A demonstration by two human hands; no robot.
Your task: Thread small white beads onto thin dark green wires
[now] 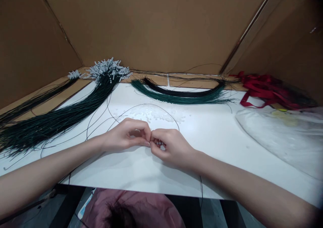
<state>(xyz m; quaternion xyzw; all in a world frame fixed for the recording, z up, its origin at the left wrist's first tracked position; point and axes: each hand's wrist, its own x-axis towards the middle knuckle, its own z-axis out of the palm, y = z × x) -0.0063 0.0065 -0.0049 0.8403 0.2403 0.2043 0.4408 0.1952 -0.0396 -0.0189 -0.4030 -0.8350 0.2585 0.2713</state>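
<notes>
My left hand (130, 134) and my right hand (169, 146) meet fingertip to fingertip at the middle of a white board (214, 137). Both are closed in a pinch. The right fingers hold small clear beads (158, 142) on a thin dark wire (151, 105), which loops away behind the hands and trails off the front edge. The left fingertips pinch the same wire at the meeting point. Loose clear beads (156, 115) lie scattered just beyond the hands.
A large bundle of dark green wires with white beaded tips (75, 107) fans out at left. Another green and black bundle (181, 95) curves across the back. Red ribbons (267, 90) and a clear plastic bag (285, 134) lie at right. Cardboard walls (151, 26) enclose the area.
</notes>
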